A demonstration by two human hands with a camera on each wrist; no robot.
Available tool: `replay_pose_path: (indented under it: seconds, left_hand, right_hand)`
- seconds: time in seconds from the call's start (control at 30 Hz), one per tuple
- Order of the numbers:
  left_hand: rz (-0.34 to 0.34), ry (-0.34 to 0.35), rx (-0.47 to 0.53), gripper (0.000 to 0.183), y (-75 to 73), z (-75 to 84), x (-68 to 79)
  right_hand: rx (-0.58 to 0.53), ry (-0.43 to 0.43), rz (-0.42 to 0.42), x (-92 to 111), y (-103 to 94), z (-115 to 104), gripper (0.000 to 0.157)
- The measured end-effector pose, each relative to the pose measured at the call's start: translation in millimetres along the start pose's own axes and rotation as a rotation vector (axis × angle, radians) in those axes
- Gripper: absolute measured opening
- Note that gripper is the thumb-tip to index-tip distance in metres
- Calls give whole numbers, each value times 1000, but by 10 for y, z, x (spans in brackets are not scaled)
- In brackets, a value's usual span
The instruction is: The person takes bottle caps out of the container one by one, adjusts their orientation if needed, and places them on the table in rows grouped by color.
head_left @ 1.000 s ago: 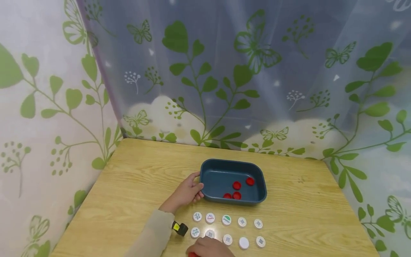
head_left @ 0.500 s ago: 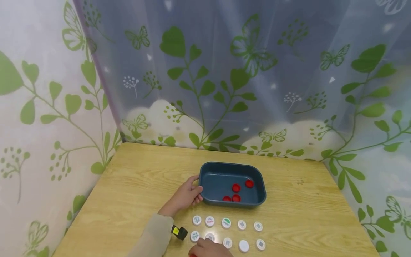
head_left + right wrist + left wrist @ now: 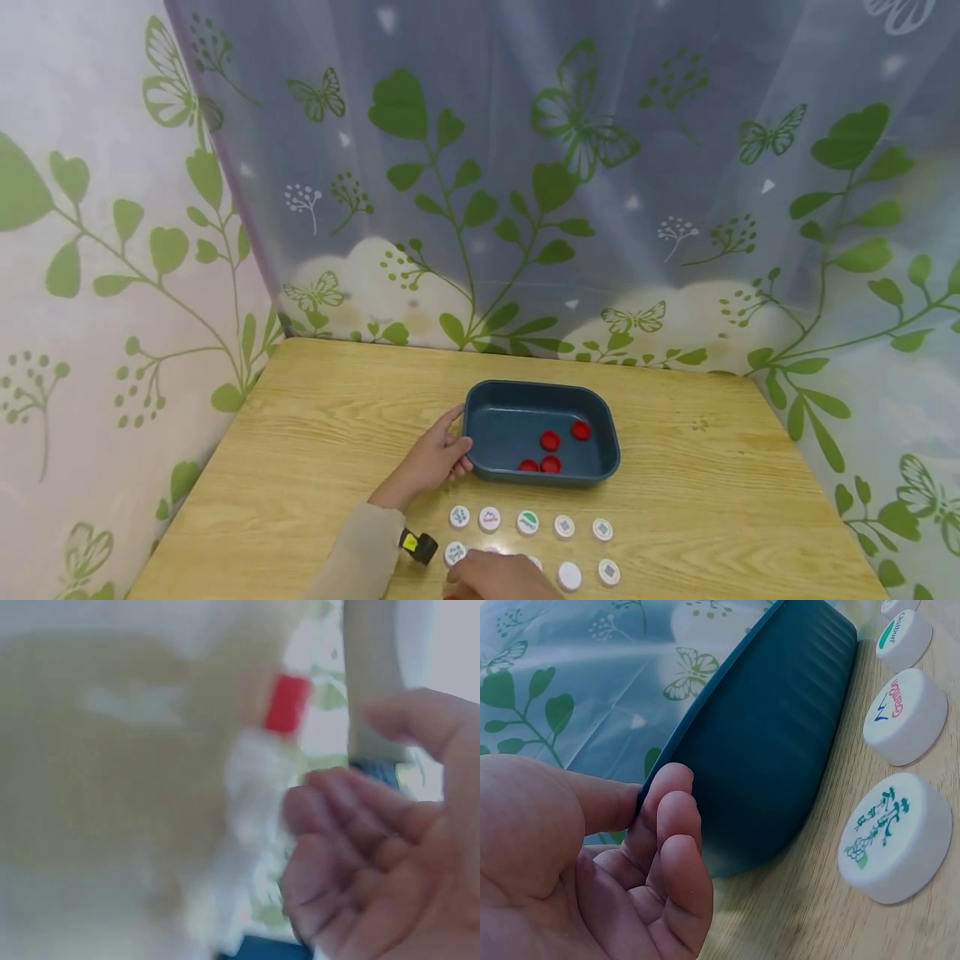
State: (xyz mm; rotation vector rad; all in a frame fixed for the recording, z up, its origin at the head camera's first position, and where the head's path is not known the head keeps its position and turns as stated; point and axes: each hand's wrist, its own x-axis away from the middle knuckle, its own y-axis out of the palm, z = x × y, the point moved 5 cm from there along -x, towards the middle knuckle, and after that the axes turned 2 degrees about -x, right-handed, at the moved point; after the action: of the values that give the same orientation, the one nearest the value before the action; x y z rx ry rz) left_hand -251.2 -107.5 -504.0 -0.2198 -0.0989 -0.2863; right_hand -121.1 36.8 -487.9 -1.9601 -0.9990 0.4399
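Observation:
A dark blue plastic bin (image 3: 487, 479) stands on the table with several red bottle caps (image 3: 551, 441) inside. My left hand (image 3: 433, 457) pinches its left rim, thumb on one side and fingers curled on the other, as the left wrist view (image 3: 622, 862) shows. White bottle caps (image 3: 528, 522), printed on top, lie in two rows before the bin. Over the near row is my right hand (image 3: 506, 577), cut off by the frame's bottom edge. In the blurred right wrist view its fingers (image 3: 311, 870) bend loosely around nothing, thumb apart. A red cap (image 3: 288, 703) appears beyond them.
The wooden table (image 3: 330, 417) runs back to a leaf-printed curtain (image 3: 480, 208), with more printed fabric on both sides. A black strap with a small camera (image 3: 418, 546) sits on my left wrist, close to the white caps.
My right hand has shifted slightly right and covers more of the near row's white caps. The head view has tilted up a little. My left hand keeps its hold on the bin.

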Motion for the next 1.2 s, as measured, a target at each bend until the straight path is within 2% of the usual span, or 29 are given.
replay_pose_path:
  seconds: [0.07, 0.13, 0.23, 0.3, 0.4, 0.53, 0.6, 0.67, 0.97, 1.2]
  left_hand:
    - [-1, 6, -12, 64, -3, 1, -4]
    - [-4, 11, -22, 64, -5, 1, -3]
    - [-3, 12, -20, 63, -15, 2, -3]
    - [4, 15, -16, 63, -27, 9, 1]
    - [14, 19, -11, 63, -43, 21, 0]
    - [16, 17, -12, 62, -38, 27, 0]
    - [17, 13, -14, 62, -26, 17, -1]
    - [18, 16, -9, 62, -9, 15, 5]
    - [14, 6, 8, 62, -13, 22, 21]
    - [-6, 8, 36, 64, -8, 31, 21]
  right_hand:
    - [8, -34, 98, 54, -284, 40, 22]
    - [53, -72, 232, 104, -626, 126, 18]
    - [169, -45, 398, 107, -1144, 389, 16]
    - [256, 26, 413, 46, -1426, 633, 20]
    - [378, 139, 317, -93, -1687, 1019, 27]
    - [423, 242, 79, -273, -1758, 1372, 31]
    - [421, 275, -24, -338, -1729, 1455, 29]
    - [423, 286, -90, -388, -1698, 1484, 27]
    - [442, 290, -162, -519, -1565, 1596, 32]
    - [454, 251, -186, -553, -1520, 1582, 25]
